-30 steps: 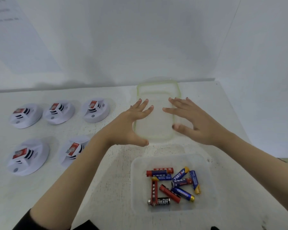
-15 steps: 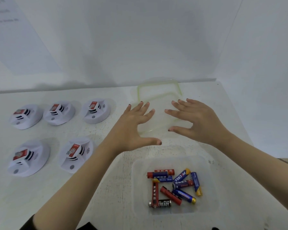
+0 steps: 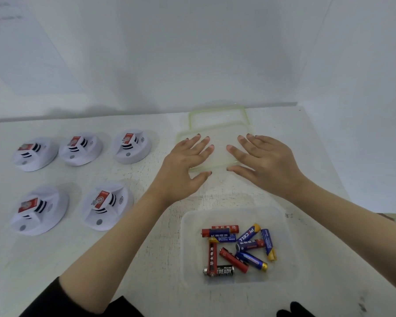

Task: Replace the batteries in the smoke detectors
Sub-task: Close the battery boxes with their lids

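Five smoke detectors [image 3: 105,205] stand on the desk [image 3: 160,271] to the left, three in the far row and two in the near row. Each carries a red label on its raised centre. None is in hand, and all lie well apart from both hands.

The replacement batteries [image 3: 248,233] lie loose in a clear tub [image 3: 192,252] near the front edge, right of centre.

Handling, by judgement: the detectors look like light, rigid plastic shells, best taken round the rim with one hand while the other works the cover. The batteries are small, smooth cylinders that are apt to roll. They are best pinched singly at mid-length.

The left hand [image 3: 183,165] and right hand [image 3: 265,163] are both palm down with fingers spread and near straight. They sit over a clear lid [image 3: 218,143] with a green rim, beyond the tub. A second green-rimmed piece [image 3: 217,116] lies partly under its far edge. The grip of each hand is wide open and has hold of nothing. Whether the fingertips touch the lid cannot be determined.

Both forearms reach forward from the near edge, either side of the tub. A dark sleeve shows at the left elbow.
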### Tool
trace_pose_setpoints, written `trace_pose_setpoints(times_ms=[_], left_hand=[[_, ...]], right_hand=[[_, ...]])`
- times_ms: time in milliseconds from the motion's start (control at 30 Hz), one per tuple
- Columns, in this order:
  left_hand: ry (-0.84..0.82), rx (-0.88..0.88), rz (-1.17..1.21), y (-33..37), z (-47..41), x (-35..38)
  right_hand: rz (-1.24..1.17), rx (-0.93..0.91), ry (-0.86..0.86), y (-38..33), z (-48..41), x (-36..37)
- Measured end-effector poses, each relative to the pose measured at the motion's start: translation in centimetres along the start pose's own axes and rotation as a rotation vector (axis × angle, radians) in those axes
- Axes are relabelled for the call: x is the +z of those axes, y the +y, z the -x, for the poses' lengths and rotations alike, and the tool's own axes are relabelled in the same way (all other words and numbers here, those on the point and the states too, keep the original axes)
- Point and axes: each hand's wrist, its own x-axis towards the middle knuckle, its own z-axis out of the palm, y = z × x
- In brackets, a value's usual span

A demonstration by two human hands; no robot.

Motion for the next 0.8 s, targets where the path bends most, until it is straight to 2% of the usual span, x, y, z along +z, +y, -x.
trace_pose_setpoints(times_ms=[167,267,367,500,600,667,733,800], left_hand=[[-0.048,-0.057,0.070,-0.1,-0.4,-0.6],[-0.154,-0.105,0.150,-0.3,-1.1,-2.0],[-0.199,-0.096,0.113,-1.0,-1.7,-3.0],[-0.080,-0.113,-0.010,-0.9,-1.9,-2.9],[-0.043,-0.165,0.076,0.5,-1.6,-2.5],[-0.165,-0.178,0.151,2.0,-1.4,-2.1],[-0.277,-0.158,0.119,2.7,-1.2,-1.6],[-0.280,-0.136,0.083,2.8,-1.2,-1.2]], right_hand=[[-0.119,0.027,-0.079,0.3,-0.5,-0.7],[-0.356,0.141,-0.236,1.2,-0.8,-2.0],[-0.566,0.214,-0.402,1.6,-0.4,-2.7],[-0.643,0.205,-0.576,1.9,-0.6,-3.7],[-0.545,0.198,-0.536,1.7,-0.6,-3.9],[-0.450,0.191,-0.428,0.8,-0.2,-3.6],[-0.379,0.181,-0.332,0.0,0.0,-3.4],[-0.371,0.179,-0.334,-0.1,-0.1,-3.6]])
